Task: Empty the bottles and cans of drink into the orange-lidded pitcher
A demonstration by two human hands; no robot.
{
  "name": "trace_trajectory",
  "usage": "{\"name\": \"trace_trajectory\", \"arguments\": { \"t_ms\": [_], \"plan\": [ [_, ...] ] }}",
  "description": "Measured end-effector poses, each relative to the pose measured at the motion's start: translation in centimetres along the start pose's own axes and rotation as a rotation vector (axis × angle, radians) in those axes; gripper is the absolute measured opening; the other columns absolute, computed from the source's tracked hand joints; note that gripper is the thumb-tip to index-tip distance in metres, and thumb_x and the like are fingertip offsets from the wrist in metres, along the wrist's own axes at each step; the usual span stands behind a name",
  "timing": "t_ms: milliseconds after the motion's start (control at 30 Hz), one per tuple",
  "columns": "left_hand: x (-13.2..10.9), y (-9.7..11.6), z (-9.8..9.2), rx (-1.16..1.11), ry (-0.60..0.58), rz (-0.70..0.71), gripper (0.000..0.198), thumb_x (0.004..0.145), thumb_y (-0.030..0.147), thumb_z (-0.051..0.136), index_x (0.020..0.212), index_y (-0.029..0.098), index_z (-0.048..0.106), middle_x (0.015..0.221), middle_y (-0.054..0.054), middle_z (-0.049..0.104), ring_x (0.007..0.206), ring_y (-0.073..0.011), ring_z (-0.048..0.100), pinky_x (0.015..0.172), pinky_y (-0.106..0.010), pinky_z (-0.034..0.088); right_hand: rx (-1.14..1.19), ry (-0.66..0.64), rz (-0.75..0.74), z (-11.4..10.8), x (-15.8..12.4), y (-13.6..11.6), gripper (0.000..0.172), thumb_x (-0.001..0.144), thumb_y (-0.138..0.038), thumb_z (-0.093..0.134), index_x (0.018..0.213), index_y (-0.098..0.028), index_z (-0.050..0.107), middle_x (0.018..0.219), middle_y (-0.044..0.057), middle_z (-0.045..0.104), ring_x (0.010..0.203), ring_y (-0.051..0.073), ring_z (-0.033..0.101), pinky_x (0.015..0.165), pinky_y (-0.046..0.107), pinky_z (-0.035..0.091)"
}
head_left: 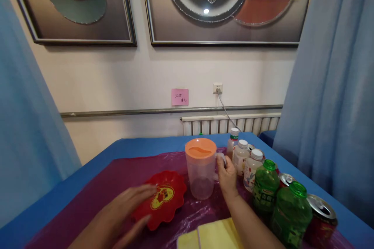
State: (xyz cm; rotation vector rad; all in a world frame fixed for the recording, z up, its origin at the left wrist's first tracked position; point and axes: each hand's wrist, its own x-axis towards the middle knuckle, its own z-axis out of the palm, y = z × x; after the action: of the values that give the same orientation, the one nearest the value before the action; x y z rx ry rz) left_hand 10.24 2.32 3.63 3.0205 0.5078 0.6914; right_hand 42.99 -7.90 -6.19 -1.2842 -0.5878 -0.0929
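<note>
A clear plastic pitcher (201, 179) with an orange lid (201, 148) stands upright near the middle of the table. My right hand (227, 177) is wrapped round its handle, on the pitcher's right side. To the left of the pitcher lies a red scalloped plate (172, 204) with a yellow printed picture on it. My left hand (128, 206) is over the plate's left edge, fingers stretched out and thumb apart, holding nothing. Whether it touches the plate I cannot tell.
Several bottles, among them a white-capped bottle (253, 169) and a green bottle (265, 186), line the right side with drink cans (323, 214). A folded yellow cloth (217, 235) lies at the front on purple plastic sheeting (117, 181). Blue curtains (336, 85) hang at both sides.
</note>
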Motion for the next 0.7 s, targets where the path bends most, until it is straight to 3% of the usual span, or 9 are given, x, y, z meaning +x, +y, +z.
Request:
{"name": "trace_trajectory", "arguments": {
  "t_ms": [167, 300, 400, 467, 700],
  "plan": [
    [14.0, 4.0, -0.8, -0.068, -0.151, 0.229, 0.038, 0.097, 0.029, 0.053, 0.134, 0.027, 0.058, 0.143, -0.007, 0.062, 0.131, -0.0235, 0.056, 0.112, -0.043, 0.044, 0.015, 0.0, -0.015, -0.4, 0.2, -0.3, 0.049, 0.087, -0.064, 0.055, 0.063, -0.024, 0.041, 0.059, -0.007, 0.036, 0.059, 0.013, 0.035, 0.055, 0.024, 0.034],
    [21.5, 6.1, 0.1, 0.071, -0.328, 0.296, 0.028, 0.091, 0.026, 0.063, 0.118, 0.02, 0.067, 0.125, -0.008, 0.071, 0.113, -0.0232, 0.064, 0.097, -0.033, 0.049, 0.009, -0.004, -0.026, -0.6, 0.7, -0.1, 0.049, 0.088, -0.064, 0.052, 0.063, -0.023, 0.043, 0.06, -0.007, 0.037, 0.058, 0.013, 0.036, 0.053, 0.024, 0.034],
    [24.2, 6.3, 1.2, 0.113, -0.42, 0.347, 0.018, 0.086, 0.026, 0.07, 0.103, 0.021, 0.072, 0.101, -0.003, 0.075, 0.093, -0.0201, 0.068, 0.08, -0.026, 0.05, -0.012, 0.006, -0.037, -0.4, 0.9, 0.2, 0.048, 0.088, -0.064, 0.053, 0.064, -0.023, 0.045, 0.059, -0.007, 0.039, 0.058, 0.013, 0.037, 0.054, 0.024, 0.034],
    [25.0, 6.4, 1.5, 0.145, -0.453, 0.368, 0.015, 0.085, 0.027, 0.072, 0.099, 0.021, 0.073, 0.097, -0.003, 0.074, 0.089, -0.0192, 0.067, 0.077, -0.025, 0.049, -0.026, 0.018, -0.043, -0.2, 0.9, 0.3, 0.048, 0.088, -0.064, 0.053, 0.064, -0.023, 0.046, 0.057, -0.007, 0.039, 0.057, 0.013, 0.038, 0.054, 0.024, 0.034],
    [24.5, 7.5, 1.1, 0.284, -0.454, 0.356, 0.01, 0.09, 0.026, 0.064, 0.089, 0.019, 0.07, 0.095, -0.006, 0.071, 0.088, -0.0224, 0.066, 0.073, -0.028, 0.047, -0.055, 0.056, -0.059, 0.5, 0.8, 0.4, 0.047, 0.087, -0.062, 0.055, 0.062, -0.024, 0.043, 0.054, -0.009, 0.034, 0.054, 0.011, 0.033, 0.052, 0.023, 0.03]
  ]
}}
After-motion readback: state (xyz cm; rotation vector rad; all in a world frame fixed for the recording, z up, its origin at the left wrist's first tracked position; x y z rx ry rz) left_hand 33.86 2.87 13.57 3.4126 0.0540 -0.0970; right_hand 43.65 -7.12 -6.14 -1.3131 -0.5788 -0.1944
